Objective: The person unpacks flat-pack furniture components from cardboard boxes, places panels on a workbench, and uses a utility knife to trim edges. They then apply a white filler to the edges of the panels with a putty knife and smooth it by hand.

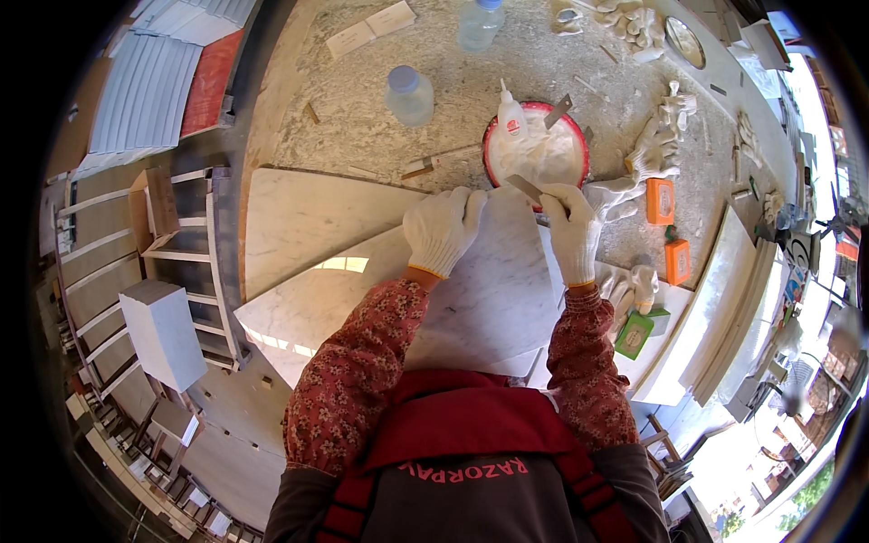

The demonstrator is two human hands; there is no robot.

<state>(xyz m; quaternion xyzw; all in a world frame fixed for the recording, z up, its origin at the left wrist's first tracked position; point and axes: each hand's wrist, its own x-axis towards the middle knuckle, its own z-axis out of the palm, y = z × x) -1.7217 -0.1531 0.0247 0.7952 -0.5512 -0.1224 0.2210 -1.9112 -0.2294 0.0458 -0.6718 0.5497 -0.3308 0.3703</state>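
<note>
My left hand (442,231), in a white knit glove, is closed at the far edge of a grey-veined white marble slab (493,299), its fingers curled there. My right hand (573,231), gloved alike, pinches a thin flat metal scraper blade (525,189) above the slab's far right part. Just beyond the blade is a red-rimmed bowl (487,161) of white paste or powder (549,163). A small white squeeze bottle (511,119) and a second metal scraper (558,110) rest in the bowl. More marble pieces (317,217) lie to the left, partly overlapped.
Two clear jars with blue lids (410,97) (480,25) stand on the dusty worktable (353,127). White gloves (656,145), orange boxes (660,201) and a green box (634,335) lie to the right. Long pale slabs (715,308) lean at the right; a metal rack (213,271) stands left.
</note>
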